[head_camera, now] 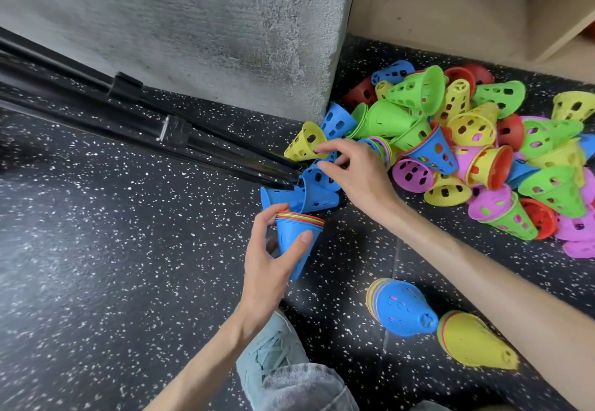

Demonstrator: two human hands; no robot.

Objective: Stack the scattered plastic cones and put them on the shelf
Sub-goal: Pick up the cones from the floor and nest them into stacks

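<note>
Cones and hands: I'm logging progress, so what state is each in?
Left hand: holding a nested stack.
Held stack: blue outermost, wide end up.
Right hand: open, reaching at blue cones.
Blue-topped stack: lying on floor.
Yellow-topped stack: lying on floor.
Loose pile: scattered, unstacked.

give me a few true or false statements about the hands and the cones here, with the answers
1. The left hand holds a stack of cones with a blue one outermost. True.
2. The right hand rests flat on the bare floor. False: it reaches into the blue cones at the pile's edge.
3. Two finished stacks, a blue stack and a yellow stack, lie on their sides on the floor. True.
4. The big loose pile sits on the shelf. False: it lies on the floor.
</note>
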